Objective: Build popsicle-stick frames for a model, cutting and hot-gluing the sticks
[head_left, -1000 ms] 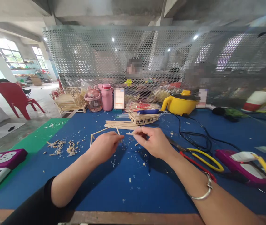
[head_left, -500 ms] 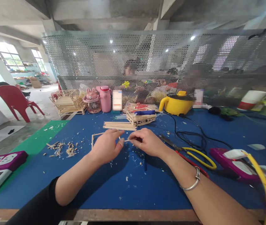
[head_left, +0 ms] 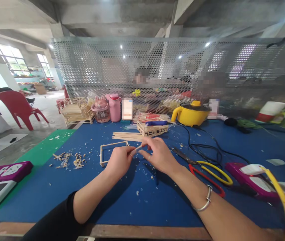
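Between the fingertips of both hands runs a short thin wooden stick (head_left: pixel 138 147). My left hand (head_left: pixel 121 158) pinches its left end, and my right hand (head_left: pixel 158 154) grips the other end with thumb and forefinger. Just left of and behind my left hand, a rectangular frame of thin wooden sticks (head_left: pixel 101 154) rests on the blue mat, partly covered by that hand. Beyond the hands lies a bundle of long wooden sticks (head_left: pixel 124 135). A small wooden lattice piece (head_left: pixel 155 131) sits beside it, with a blue-handled tool (head_left: pixel 157 123) on top.
Red-and-yellow-handled scissors (head_left: pixel 195 163) lie right of my right hand. Wood scraps (head_left: pixel 78 160) are scattered at left. A yellow pot (head_left: pixel 192 114), a pink flask (head_left: pixel 114 108) and a phone (head_left: pixel 127 109) stand at the back. Black cables (head_left: pixel 207 147) and a purple power strip (head_left: pixel 251 179) occupy the right.
My left fingers have closed in around the stick, which now tilts up to the right. More of the wooden frame shows. The view has shifted slightly.
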Action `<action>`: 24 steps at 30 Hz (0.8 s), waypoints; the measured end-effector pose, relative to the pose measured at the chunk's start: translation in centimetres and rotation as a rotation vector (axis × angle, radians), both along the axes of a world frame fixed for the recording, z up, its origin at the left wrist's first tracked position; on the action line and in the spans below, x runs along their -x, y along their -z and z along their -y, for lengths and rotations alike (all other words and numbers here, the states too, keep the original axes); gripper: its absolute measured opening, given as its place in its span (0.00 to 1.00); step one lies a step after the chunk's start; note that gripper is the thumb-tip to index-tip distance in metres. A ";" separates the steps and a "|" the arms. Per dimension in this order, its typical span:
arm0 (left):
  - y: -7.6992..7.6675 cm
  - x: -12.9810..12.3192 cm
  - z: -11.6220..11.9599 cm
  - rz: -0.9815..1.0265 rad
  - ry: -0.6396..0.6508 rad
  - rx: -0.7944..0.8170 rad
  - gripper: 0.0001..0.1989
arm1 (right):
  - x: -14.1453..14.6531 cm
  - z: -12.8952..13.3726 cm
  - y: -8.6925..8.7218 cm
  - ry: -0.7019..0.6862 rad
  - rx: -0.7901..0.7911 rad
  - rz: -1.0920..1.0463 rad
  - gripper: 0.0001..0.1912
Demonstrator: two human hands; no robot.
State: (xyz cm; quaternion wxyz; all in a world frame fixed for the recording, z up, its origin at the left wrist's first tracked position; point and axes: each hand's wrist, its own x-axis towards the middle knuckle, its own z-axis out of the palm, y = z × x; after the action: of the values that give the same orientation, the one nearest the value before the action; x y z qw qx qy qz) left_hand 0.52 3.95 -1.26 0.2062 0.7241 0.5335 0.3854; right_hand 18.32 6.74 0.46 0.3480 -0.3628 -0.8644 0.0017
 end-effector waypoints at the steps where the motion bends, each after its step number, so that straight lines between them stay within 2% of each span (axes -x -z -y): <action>1: 0.1 0.3 -0.1 0.023 -0.010 0.000 0.13 | -0.3 -0.1 -0.3 0.088 0.000 -0.065 0.22; 2: 0.2 0.5 -0.2 0.043 -0.011 0.000 0.13 | -0.7 -0.1 -0.6 0.194 0.015 -0.124 0.28; 4: 0.2 1.1 -0.4 0.088 0.003 -0.006 0.13 | -1.7 0.2 -0.8 0.425 0.119 -0.158 0.31; 6: 0.0 1.4 -0.4 0.144 0.026 -0.009 0.13 | -2.5 1.2 -0.4 0.631 0.322 -0.021 0.32; 7: 0.0 1.5 -0.3 0.171 0.040 -0.010 0.13 | -2.7 2.0 0.1 0.696 0.420 0.092 0.37; 9: 0.0 1.4 -0.2 0.220 0.069 -0.009 0.13 | -2.6 3.7 1.3 0.712 0.543 0.267 0.46; 10: 0.0 1.4 -0.1 0.240 0.082 -0.008 0.13 | -2.3 4.5 2.0 0.748 0.549 0.305 0.46; 13: 0.2 1.1 0.2 0.289 0.114 -0.004 0.12 | -1.2 5.9 2.9 0.803 0.550 0.255 0.37; 19: 0.5 0.9 0.1 0.461 0.170 0.090 0.12 | -1.3 5.4 1.3 0.761 0.597 0.048 0.07; 24: 0.6 0.4 0.1 0.690 0.241 0.271 0.16 | -2.6 6.3 0.0 0.569 0.772 -0.234 0.08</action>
State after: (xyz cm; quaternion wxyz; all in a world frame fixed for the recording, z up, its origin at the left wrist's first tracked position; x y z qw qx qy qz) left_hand 0.09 3.89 -1.87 0.5111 0.5756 0.3903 0.5052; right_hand 20.94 0.41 0.47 0.2695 -0.6845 -0.6223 0.2675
